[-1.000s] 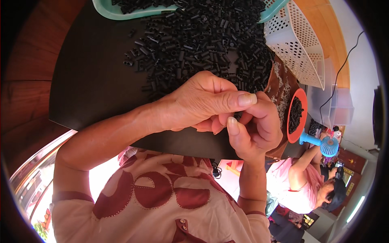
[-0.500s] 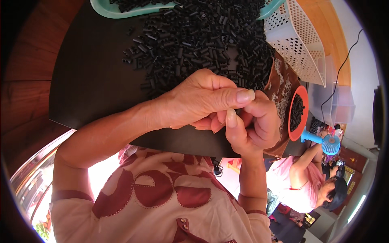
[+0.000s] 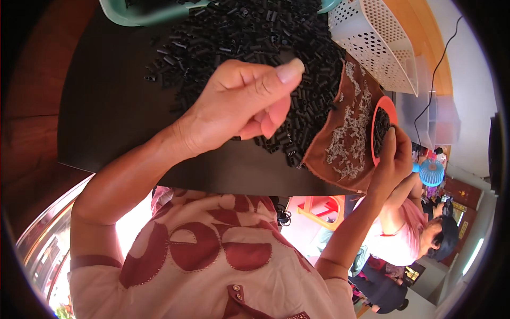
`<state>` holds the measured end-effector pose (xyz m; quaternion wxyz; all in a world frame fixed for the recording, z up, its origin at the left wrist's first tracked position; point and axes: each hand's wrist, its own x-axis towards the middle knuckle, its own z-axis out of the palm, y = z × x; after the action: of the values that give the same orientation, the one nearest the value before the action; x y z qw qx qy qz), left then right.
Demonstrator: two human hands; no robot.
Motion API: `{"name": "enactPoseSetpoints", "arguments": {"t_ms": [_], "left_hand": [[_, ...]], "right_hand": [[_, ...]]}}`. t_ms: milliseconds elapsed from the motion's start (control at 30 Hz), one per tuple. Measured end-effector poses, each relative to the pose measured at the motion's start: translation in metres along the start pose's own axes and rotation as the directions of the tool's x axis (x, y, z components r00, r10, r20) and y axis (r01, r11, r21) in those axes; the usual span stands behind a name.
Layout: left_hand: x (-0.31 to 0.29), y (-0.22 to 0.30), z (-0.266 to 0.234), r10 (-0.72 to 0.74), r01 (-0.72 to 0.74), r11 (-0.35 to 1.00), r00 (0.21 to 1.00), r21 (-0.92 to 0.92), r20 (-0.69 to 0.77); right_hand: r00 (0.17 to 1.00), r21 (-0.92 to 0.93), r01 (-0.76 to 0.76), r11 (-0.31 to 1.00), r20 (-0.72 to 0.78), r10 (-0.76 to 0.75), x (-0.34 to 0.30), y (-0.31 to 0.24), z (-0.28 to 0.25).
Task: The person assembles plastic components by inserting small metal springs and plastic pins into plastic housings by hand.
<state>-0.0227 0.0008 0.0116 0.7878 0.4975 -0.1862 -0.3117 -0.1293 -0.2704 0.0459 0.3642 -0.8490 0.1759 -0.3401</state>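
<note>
My left hand [image 3: 245, 101] hovers over the dark table, thumb pressed on curled fingers. Anything inside that pinch is hidden. To the right, my right hand [image 3: 394, 159] is at the near edge of an orange-red bowl [image 3: 391, 109], its thumb and fingers drawn together. What those fingertips hold cannot be made out. Small black pieces [image 3: 380, 130] lie in the bowl. A large heap of short black tubes [image 3: 239, 45] spreads beyond my left hand. Between heap and bowl lies a brown cloth [image 3: 325, 148] with many tiny silver-grey pieces [image 3: 348, 135] scattered on it.
A teal tray [image 3: 119, 16] stands at the far left, a white perforated basket [image 3: 366, 45] at the far right. A blue fan [image 3: 431, 173] is past the bowl. Beyond it sits another person [image 3: 398, 228] in pink. An orange stool [image 3: 324, 210] stands below the table.
My hands were together over the table and have parted. The right one moved right to the bowl, uncovering the cloth; the left one shifted slightly left and away from me.
</note>
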Motion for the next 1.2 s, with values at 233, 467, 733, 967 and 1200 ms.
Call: {"name": "enactPoseSetpoints", "arguments": {"t_ms": [233, 467, 733, 967, 1200], "left_hand": [[0.010, 0.005, -0.009, 0.128, -0.138, 0.989, 0.981, -0.058, -0.146], [0.019, 0.002, -0.011, 0.232, -0.241, 0.970, 0.958, -0.032, -0.167], [0.023, 0.001, -0.016, 0.204, -0.211, 0.977, 0.952, -0.006, -0.226], [0.019, 0.003, -0.017, 0.185, -0.196, 0.980, 0.949, -0.021, -0.256], [0.015, 0.005, -0.016, 0.191, -0.201, 0.980, 0.949, -0.014, -0.250]], "right_hand": [[0.971, -0.429, -0.052, 0.902, 0.190, 0.146, 0.032, 0.067, -0.054], [0.856, -0.099, 0.120, 0.988, 0.514, -0.052, 0.014, 0.011, 0.020], [0.683, -0.118, 0.570, 0.813, 0.618, -0.389, 0.030, -0.014, 0.097], [0.638, -0.179, 0.630, 0.755, 0.674, -0.372, 0.034, -0.022, 0.117], [0.583, -0.099, 0.608, 0.788, 0.729, -0.358, 0.036, -0.032, 0.122]]}}
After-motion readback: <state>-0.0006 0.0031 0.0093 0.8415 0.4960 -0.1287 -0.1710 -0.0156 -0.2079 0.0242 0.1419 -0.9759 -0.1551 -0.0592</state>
